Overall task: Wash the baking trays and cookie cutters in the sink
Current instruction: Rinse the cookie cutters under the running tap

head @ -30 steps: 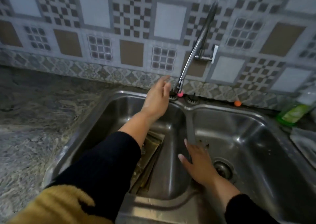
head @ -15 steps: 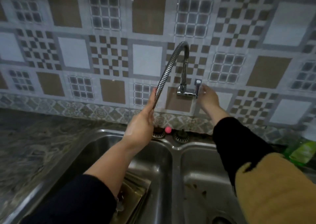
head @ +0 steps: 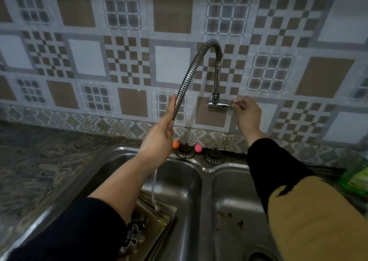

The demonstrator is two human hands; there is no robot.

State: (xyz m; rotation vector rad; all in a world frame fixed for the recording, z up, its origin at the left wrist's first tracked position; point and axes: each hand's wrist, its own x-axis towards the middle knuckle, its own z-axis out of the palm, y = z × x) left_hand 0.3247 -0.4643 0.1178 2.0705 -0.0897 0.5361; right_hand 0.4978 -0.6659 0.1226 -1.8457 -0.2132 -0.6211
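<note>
Dim, flat indoor light w/ wide-angle bending at edges, slight softness throughout, corners esp.

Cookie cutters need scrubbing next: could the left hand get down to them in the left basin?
Probably yes: the cookie cutters lie uncovered on the trays, below the left hand, which must first release the faucet hose.

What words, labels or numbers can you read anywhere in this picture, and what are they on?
None can be read.
Green bottle at the right edge: any label is too blurred to read.
Wall tiles: patterns only, no text.
Tap and sink: no visible markings.
</note>
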